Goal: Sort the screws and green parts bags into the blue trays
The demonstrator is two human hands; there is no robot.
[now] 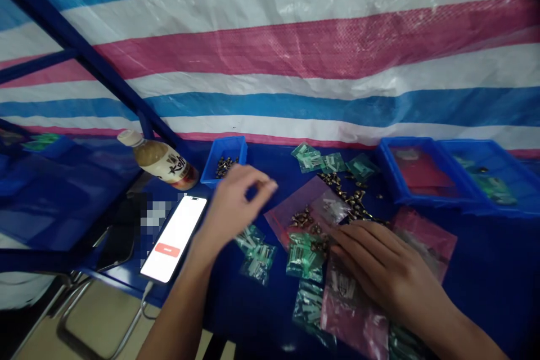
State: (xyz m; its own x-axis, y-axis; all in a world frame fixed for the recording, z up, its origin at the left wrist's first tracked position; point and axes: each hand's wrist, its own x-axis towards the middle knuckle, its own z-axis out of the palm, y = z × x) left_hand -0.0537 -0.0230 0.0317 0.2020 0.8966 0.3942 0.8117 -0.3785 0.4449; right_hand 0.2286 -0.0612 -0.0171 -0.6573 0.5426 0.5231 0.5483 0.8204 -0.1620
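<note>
My left hand (236, 202) is raised over the table just in front of a small blue bin (206, 171) of small metal parts (225, 166). Its thumb and fingertips are pinched together; I cannot make out anything between them. My right hand (392, 273) lies with fingers stretched out over pink plastic bags (354, 320), its fingertips near a small clear bag (333, 208). Beside those fingers is a loose pile of brassy metal parts (356, 199), and more lie on a flat pink bag (280, 214). Green-printed packets (304, 257) lie between my hands.
A phone (175, 239) with a lit screen and cable lies left of my left arm. Behind it leans a drink bottle (162, 163). Two blue trays (430, 197) stand at the back right, holding bags and packets. A striped tarp (295, 67) hangs behind the blue table (498, 259).
</note>
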